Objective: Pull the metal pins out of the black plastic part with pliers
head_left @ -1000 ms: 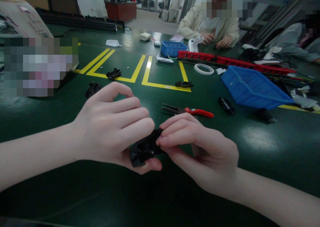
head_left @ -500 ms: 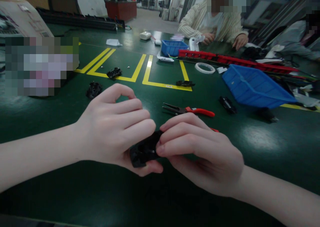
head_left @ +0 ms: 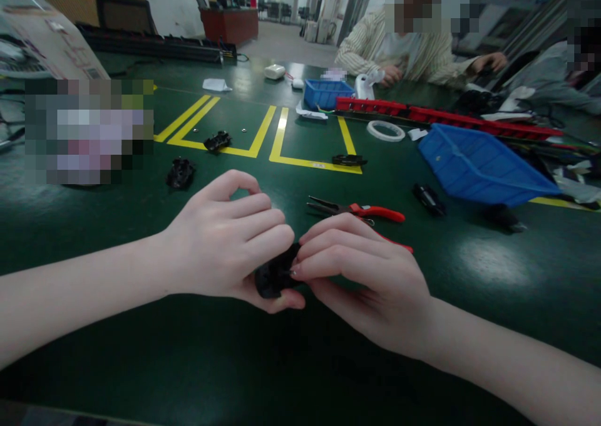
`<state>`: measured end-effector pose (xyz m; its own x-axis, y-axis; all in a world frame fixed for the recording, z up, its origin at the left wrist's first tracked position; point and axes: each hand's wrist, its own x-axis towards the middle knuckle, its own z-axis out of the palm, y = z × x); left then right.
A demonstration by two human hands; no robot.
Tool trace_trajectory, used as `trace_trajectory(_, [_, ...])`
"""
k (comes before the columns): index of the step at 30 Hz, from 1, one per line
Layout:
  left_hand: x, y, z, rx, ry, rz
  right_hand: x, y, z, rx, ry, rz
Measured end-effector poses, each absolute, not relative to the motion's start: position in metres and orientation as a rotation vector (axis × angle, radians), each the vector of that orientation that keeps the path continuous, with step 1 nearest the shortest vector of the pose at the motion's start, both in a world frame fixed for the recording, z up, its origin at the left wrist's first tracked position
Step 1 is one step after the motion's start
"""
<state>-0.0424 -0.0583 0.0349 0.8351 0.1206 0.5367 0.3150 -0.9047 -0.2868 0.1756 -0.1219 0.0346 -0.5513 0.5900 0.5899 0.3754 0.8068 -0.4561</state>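
A small black plastic part (head_left: 275, 277) is held above the green table, tilted, its hollow side partly in sight. My left hand (head_left: 235, 238) is closed around it, the thumb underneath and the curled fingers over the top. From the other side my right hand (head_left: 366, 282) pinches its right end, with a tiny shiny metal bit showing at the fingertips; the fingers hide most of that end. Just beyond my right hand lie red-handled long-nose pliers (head_left: 352, 209), jaws to the left.
Black parts lie ahead: one at left (head_left: 181, 173), another on yellow tape (head_left: 217, 141), a third at right (head_left: 428, 198). A blue bin (head_left: 483, 163) and a white tape ring (head_left: 385, 131) are to the right. Across the table sits a person in a striped sleeve (head_left: 359, 44).
Both hands and the black part have shifted slightly up, and the part is turned a little. Across the table, the other person's hand at right has risen and moved outward.
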Motion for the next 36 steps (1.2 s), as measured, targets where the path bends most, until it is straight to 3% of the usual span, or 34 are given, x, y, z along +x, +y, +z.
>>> trace_trajectory(6, [-0.039, -0.049, 0.021, -2.642, -0.322, -0.695, 0.177, -0.111, 0.020, -0.686, -2.317, 0.205])
trace_trajectory(18, [-0.039, -0.032, 0.006, -2.728, -0.421, -0.633, 0.179, -0.099, 0.004, -0.995, -2.072, 0.664])
trace_trajectory(36, [-0.039, -0.023, -0.004, -2.864, -0.609, -0.457, 0.181, -0.093, 0.002, -1.061, -2.073, 0.564])
